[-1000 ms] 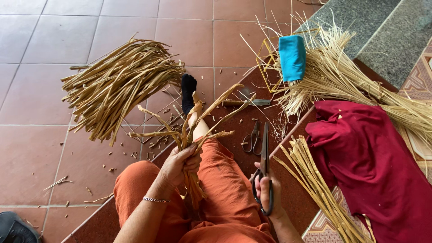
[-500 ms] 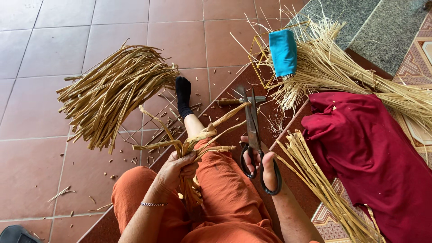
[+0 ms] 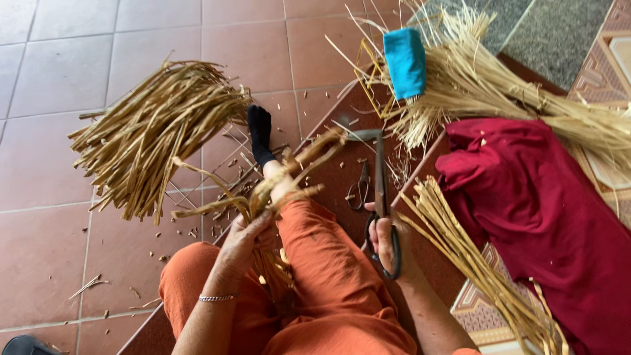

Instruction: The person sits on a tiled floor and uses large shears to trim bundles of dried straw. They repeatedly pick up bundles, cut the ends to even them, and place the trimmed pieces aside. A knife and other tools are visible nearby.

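My left hand (image 3: pixel 244 238) grips a small bunch of dry tan straw strips (image 3: pixel 263 190) over my orange-trousered leg (image 3: pixel 328 276); the strips fan up and out toward a black-socked foot (image 3: pixel 259 135). My right hand (image 3: pixel 383 236) holds large black-handled scissors (image 3: pixel 380 190), blades closed and pointing away toward the step. A silver bracelet sits on my left wrist.
A large pile of flat straw strips (image 3: pixel 154 131) lies on the red tiles at left. A smaller pair of scissors (image 3: pixel 360 187) rests on the step. A bundle of fine straw with a blue cloth (image 3: pixel 404 62), a dark red cloth (image 3: pixel 539 197) and more strips (image 3: pixel 473 263) lie at right.
My right hand has lifted the big scissors forward, blades now pointing further away. The straw bunch in my left hand has risen and tilted slightly; the view shifted a little.
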Tool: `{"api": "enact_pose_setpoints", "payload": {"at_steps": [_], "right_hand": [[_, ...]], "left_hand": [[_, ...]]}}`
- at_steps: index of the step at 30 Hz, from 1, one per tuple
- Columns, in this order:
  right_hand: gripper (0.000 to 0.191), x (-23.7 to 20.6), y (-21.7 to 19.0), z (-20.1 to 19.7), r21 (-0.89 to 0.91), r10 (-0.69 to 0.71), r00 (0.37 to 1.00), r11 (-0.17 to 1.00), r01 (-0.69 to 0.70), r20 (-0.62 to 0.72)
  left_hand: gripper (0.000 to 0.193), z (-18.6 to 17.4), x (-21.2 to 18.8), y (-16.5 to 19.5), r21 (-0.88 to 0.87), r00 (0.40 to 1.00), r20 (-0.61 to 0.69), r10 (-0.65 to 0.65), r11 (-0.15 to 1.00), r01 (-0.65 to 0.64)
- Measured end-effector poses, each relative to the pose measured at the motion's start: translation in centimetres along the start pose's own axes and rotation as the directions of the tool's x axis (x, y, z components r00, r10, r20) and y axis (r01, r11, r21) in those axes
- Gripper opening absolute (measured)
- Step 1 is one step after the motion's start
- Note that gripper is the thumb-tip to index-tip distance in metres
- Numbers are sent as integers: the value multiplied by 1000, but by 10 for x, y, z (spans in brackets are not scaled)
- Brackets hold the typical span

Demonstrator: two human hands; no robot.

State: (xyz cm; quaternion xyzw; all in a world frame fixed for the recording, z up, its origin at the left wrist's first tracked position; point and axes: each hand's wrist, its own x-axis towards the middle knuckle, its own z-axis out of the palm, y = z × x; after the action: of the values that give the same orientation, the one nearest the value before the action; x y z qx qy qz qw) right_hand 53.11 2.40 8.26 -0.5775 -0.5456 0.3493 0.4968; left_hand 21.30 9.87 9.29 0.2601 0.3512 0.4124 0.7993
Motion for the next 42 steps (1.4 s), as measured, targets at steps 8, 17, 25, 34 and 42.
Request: {"api": "enact_pose_setpoints", "payload": {"at_steps": [8,17,25,34,42], "right_hand": [[60,-82,84,-23,-695,54,996,714,-83,-64],[68,-150,120,-24,-836,61,996,541,-90,-67],[72,-131,112,-13,-887,483,875,386,-254,-40],[83,-74,12,27,-171,437,859,899,-404,266],[54,-76,21,51,576,176,976,787,-220,131]], "left_hand": [[22,-9,-24,18,381,955,-184,231,913,-147],[17,-8,-18,33,335,913,-93,396,876,-346],[16,47,-1,34,478,945,-98,312,848,-230],[39,118,31,-52,831,859,479,180,221,-510],[62,173,13,-118,685,714,697,60,239,-689]]}}
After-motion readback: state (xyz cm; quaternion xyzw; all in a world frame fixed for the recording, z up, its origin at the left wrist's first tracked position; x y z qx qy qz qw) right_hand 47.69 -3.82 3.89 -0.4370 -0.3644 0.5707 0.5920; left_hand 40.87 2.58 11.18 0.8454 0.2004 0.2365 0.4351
